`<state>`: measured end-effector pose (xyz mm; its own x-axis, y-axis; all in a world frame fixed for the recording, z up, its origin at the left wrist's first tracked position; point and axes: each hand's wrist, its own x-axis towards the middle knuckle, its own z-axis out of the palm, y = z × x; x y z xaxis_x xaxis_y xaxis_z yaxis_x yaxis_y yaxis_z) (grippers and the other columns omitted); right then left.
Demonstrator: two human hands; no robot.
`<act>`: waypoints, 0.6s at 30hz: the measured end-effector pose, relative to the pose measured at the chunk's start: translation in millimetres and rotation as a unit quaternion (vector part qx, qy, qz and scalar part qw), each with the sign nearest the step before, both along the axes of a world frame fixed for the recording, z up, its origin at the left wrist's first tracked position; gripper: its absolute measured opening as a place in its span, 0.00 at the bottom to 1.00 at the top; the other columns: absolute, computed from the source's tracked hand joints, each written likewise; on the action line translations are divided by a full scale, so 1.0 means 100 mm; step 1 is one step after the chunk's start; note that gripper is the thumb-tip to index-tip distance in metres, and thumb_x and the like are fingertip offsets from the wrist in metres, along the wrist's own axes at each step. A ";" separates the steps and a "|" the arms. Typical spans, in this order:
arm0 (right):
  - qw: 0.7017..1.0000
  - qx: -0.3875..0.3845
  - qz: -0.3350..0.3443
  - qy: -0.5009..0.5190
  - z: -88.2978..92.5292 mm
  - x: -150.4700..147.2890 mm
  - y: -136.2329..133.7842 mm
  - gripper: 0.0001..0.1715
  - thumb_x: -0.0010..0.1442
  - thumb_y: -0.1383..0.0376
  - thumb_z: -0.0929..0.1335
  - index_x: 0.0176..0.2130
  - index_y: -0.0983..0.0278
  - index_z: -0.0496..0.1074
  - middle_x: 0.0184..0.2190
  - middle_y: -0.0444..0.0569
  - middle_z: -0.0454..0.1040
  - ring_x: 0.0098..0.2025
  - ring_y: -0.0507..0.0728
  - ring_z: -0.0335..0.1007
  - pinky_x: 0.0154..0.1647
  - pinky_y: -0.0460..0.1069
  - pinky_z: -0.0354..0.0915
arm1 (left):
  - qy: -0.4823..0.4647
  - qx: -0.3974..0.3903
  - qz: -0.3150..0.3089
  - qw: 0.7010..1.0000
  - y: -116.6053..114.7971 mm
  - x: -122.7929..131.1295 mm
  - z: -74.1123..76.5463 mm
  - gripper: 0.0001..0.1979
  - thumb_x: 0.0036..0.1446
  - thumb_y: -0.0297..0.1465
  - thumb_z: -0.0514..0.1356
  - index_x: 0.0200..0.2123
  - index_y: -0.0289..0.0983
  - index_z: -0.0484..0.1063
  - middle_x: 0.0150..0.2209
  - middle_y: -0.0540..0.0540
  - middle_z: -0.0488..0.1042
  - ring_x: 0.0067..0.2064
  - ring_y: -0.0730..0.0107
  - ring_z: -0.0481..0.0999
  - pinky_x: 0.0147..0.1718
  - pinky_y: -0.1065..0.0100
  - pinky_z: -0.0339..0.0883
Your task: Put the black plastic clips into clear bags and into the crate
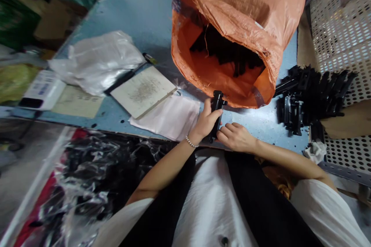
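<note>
My left hand (205, 122), with a beaded bracelet at the wrist, grips a long black plastic part (216, 109) at the table's front edge. The part points away from me, its far end close to the sack's mouth. My right hand (235, 136) is closed with curled fingers at the part's near end; the fingertips touch it or lie just beside it. Beyond my hands lies a large orange woven sack (232, 85), its mouth open toward me and dark parts inside. To the right, similar black parts (313, 92) are heaped at the table's edge.
The blue table (139, 4) also bears a worn white block (143, 90), a pink cloth (171, 117), clear plastic bags (101, 58) and a white box (43, 89). A perforated metal rack (342, 27) borders the right side. Clear plastic bags (84, 177) with dark contents stand below at left.
</note>
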<state>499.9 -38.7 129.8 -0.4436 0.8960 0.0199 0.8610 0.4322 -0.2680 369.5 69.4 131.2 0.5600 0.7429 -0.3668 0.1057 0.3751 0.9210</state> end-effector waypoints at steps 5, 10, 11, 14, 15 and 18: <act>0.969 -0.150 -0.129 0.145 -0.22 -0.08 0.01 0.23 0.73 0.51 0.59 0.33 0.61 0.68 0.28 0.49 0.73 0.28 0.56 0.66 0.29 0.51 0.54 | -0.018 0.024 0.065 0.997 -0.06 0.01 -0.18 0.20 0.57 0.36 0.59 0.52 0.41 0.58 0.31 0.55 0.68 0.23 0.76 0.71 0.22 0.73 0.66; 0.961 -0.163 -0.151 0.167 -0.26 -0.03 0.16 0.21 0.72 0.52 0.61 0.32 0.60 0.69 0.26 0.46 0.74 0.27 0.55 0.69 0.29 0.49 0.56 | 0.047 0.095 0.040 0.993 0.02 -0.17 -0.51 0.19 0.60 0.39 0.57 0.52 0.39 0.63 0.39 0.47 0.75 0.32 0.67 0.76 0.34 0.63 0.73; 0.961 -0.149 -0.160 0.167 -0.23 0.06 0.26 0.20 0.72 0.53 0.62 0.32 0.60 0.70 0.28 0.47 0.75 0.29 0.55 0.70 0.30 0.49 0.58 | 0.082 0.122 0.022 0.989 0.03 -0.20 -0.58 0.16 0.61 0.38 0.56 0.50 0.38 0.66 0.41 0.45 0.75 0.37 0.63 0.78 0.40 0.59 0.73; 0.950 -0.073 -0.266 0.144 -0.10 0.43 0.76 0.19 0.73 0.54 0.61 0.38 0.63 0.71 0.36 0.52 0.76 0.38 0.58 0.73 0.37 0.50 0.62 | 0.206 0.247 -0.016 0.947 0.01 -0.24 -0.77 0.11 0.62 0.35 0.55 0.44 0.35 0.71 0.46 0.37 0.75 0.53 0.52 0.73 0.57 0.49 0.65; 0.931 -0.039 -0.344 0.116 -0.07 0.59 0.96 0.18 0.72 0.54 0.61 0.40 0.64 0.71 0.36 0.53 0.76 0.38 0.59 0.73 0.39 0.50 0.62 | 0.237 0.292 -0.021 0.926 -0.01 -0.24 -0.82 0.12 0.62 0.33 0.55 0.44 0.34 0.71 0.49 0.35 0.73 0.56 0.50 0.71 0.61 0.47 0.61; 0.870 0.037 -0.487 0.066 -0.03 1.03 1.50 0.22 0.72 0.55 0.62 0.46 0.74 0.69 0.41 0.65 0.75 0.45 0.63 0.73 0.45 0.54 0.62 | 0.275 0.381 -0.017 0.883 -0.09 -0.24 -0.91 0.17 0.62 0.31 0.56 0.52 0.31 0.69 0.56 0.30 0.68 0.62 0.48 0.65 0.65 0.45 0.54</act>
<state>602.5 111.3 127.1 0.5356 0.8400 0.0866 0.7927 -0.4647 -0.3947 345.9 60.7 40.5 0.4797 0.8774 0.0079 0.6144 -0.3423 0.7109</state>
